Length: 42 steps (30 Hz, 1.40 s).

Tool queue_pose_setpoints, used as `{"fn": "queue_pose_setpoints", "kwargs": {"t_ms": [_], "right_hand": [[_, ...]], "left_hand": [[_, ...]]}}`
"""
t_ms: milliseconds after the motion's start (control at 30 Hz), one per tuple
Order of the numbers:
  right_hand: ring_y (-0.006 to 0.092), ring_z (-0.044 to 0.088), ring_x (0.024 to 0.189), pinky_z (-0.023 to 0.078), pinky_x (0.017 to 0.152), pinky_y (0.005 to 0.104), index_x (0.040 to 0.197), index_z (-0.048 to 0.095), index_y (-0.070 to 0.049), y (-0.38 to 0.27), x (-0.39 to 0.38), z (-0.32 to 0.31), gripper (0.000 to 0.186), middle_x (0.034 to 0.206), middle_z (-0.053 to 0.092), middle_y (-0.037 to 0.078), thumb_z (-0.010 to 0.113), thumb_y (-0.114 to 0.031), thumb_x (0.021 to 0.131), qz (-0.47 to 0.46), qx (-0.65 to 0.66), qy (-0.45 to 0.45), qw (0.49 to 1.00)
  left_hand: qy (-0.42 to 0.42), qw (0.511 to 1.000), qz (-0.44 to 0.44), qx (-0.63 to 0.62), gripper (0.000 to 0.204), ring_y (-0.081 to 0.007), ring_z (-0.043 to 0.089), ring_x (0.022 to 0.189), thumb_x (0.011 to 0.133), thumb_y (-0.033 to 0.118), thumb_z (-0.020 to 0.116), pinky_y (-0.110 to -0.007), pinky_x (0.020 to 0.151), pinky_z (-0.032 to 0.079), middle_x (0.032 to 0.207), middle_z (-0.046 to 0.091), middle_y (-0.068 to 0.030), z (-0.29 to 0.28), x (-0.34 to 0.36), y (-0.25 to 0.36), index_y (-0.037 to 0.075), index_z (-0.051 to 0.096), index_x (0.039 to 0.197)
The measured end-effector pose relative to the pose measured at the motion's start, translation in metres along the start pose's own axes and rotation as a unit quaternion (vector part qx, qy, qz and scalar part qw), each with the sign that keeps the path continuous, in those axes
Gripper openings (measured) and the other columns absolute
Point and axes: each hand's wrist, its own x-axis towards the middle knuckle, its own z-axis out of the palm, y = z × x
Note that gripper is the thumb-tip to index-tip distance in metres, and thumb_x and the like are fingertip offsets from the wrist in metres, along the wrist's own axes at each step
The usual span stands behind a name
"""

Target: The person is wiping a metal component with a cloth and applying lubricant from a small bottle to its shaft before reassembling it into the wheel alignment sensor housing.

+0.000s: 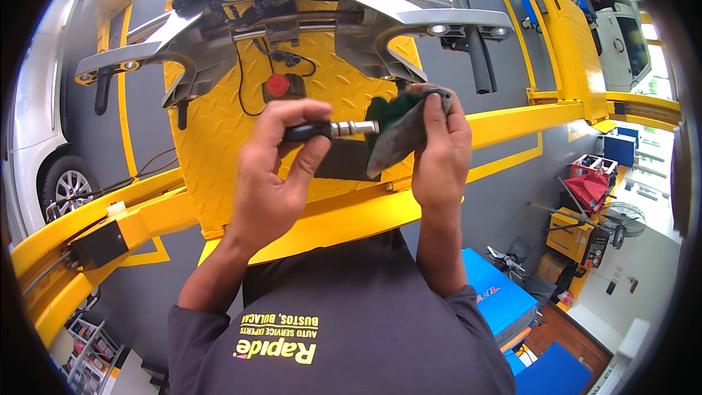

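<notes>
Workshop interior, arranged about a yellow tread-plate platform. Grey floor lies to both sides of the platform and carries yellow painted lines. Left of the platform stands a white vehicle with a silver-spoked wheel; to the platform's lower left, a shelf rack. Right of the platform rises a yellow column, with a second white vehicle beyond it. To the platform's lower right: a caged fan, a yellow machine, a blue cabinet and a white wall. Bright daylight shows well right of the platform.
</notes>
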Motion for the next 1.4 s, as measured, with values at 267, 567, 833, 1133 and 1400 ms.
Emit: {"fn": "queue_pose_setpoints", "kwargs": {"t_ms": [267,567,833,1133,1400], "right_hand": [[0.0352,0.067,0.121,0.054,0.103,0.0442,0.139,0.061,0.0,0.031,0.004,-0.006,0.038,0.129,0.068,0.018,0.058,-0.029,0.114,-0.022,-0.317,-0.035,0.947],[0.0389,0.059,0.122,0.054,0.094,0.0508,0.127,0.057,-0.003,0.039,-0.025,-0.01,0.048,0.125,0.058,0.018,0.084,-0.014,0.089,-0.052,-0.617,-0.172,0.766],[0.0477,0.068,0.11,0.055,0.094,0.0519,0.126,0.059,-0.002,0.017,-0.011,-0.033,0.043,0.112,0.072,0.024,0.082,-0.01,0.09,0.061,-0.489,-0.217,0.843],[0.027,0.076,0.093,0.056,0.084,0.037,0.13,0.064,-0.004,-0.03,-0.019,-0.068,0.028,0.098,0.075,0.017,0.07,-0.006,0.103,-0.05,-0.312,-0.017,0.949],[0.0392,0.074,0.097,0.057,0.088,0.0442,0.128,0.062,0.0,0.023,0.002,-0.046,0.03,0.11,0.073,0.021,0.073,-0.005,0.1,0.074,-0.422,-0.215,0.878]], "left_hand": [[-0.014,0.997,-0.062,-0.044,0.026,-0.0173,0.067,0.123,0.108,0.001,0.065,-0.029,0.105,0.055,0.134,0.058,-0.0104,-0.001,0.002,-0.002,-0.004,0.064,0.134],[-0.003,0.984,-0.163,-0.067,0.023,-0.0218,0.071,0.115,0.108,0.004,0.065,-0.033,0.101,0.057,0.119,0.068,-0.0111,0.014,0.0,-0.02,-0.001,0.063,0.131],[-0.072,0.976,-0.065,0.194,0.025,-0.0329,0.072,0.107,0.103,0.004,0.069,-0.04,0.092,0.056,0.117,0.069,-0.0148,0.022,-0.002,-0.077,0.004,0.06,0.127],[-0.069,0.98,-0.064,0.174,0.021,-0.0355,0.069,0.1,0.102,0.004,0.07,-0.041,0.09,0.054,0.109,0.066,-0.0149,0.027,-0.001,-0.08,0.005,0.058,0.12],[-0.072,0.951,-0.02,0.3,0.018,-0.0362,0.065,0.102,0.099,0.007,0.073,-0.046,0.087,0.052,0.104,0.066,-0.0128,0.025,0.0,-0.079,0.005,0.058,0.11]]}}
